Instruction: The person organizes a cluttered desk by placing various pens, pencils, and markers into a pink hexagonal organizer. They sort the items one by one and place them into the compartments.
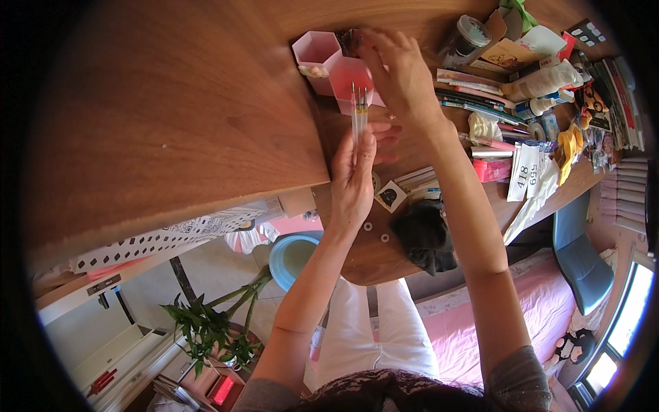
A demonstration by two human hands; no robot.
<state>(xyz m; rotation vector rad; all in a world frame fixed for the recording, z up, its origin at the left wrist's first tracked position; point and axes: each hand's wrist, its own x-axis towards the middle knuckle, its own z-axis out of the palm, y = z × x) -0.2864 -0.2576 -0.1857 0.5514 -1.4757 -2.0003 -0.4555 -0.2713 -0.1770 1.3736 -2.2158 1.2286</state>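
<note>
Holding three clear brushes (359, 113), left hand (353, 175), right hand (398, 75) at two pink holders (329, 65)

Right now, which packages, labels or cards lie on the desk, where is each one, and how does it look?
White paper tag: right desk edge, tall rectangle, dark print.
Pink box: left of the tag, small, flat.
Square card: beside the left hand, white with dark picture.
White bottle: far right, lying down, labelled.
</note>
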